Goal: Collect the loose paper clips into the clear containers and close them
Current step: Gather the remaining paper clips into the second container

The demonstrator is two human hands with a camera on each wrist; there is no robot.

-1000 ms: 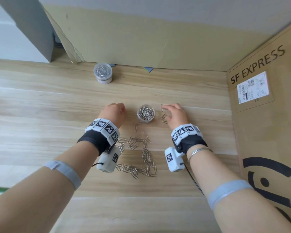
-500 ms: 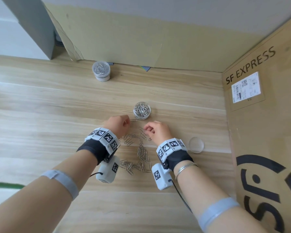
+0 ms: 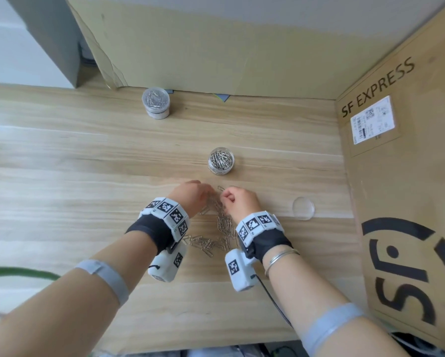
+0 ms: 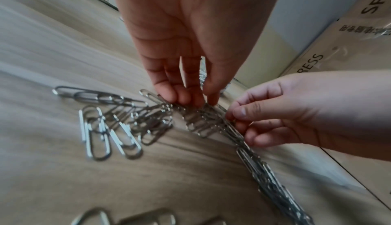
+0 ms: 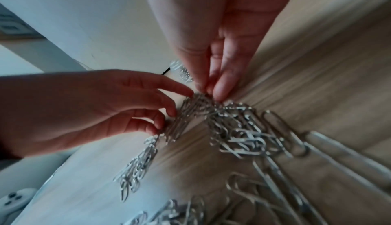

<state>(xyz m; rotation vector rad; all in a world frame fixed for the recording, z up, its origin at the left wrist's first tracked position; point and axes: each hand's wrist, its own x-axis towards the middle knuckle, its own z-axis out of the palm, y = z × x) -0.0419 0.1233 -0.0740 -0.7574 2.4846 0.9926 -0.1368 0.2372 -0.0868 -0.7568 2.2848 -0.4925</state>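
Wrist views showed both hands, left (image 4: pixel 190 48) and right (image 5: pixel 222 41), pinching loose paper clips (image 4: pixel 203 121); the head view hid those fingertips.

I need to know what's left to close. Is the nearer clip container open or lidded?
Open: the nearer container shows bare clips, and a clear lid lies apart on the table.

On the worktop (image 3: pixel 61 176), the loose paper clips (image 3: pixel 222 222) lie between the left hand (image 3: pixel 190 195) and right hand (image 3: pixel 242 202), both touching them. The open container (image 3: pixel 221 161) stands just behind, its lid (image 3: pixel 303 208) lies right of the hands, and a closed container (image 3: pixel 155 102) sits far back left by the cardboard wall (image 3: pixel 216 47).
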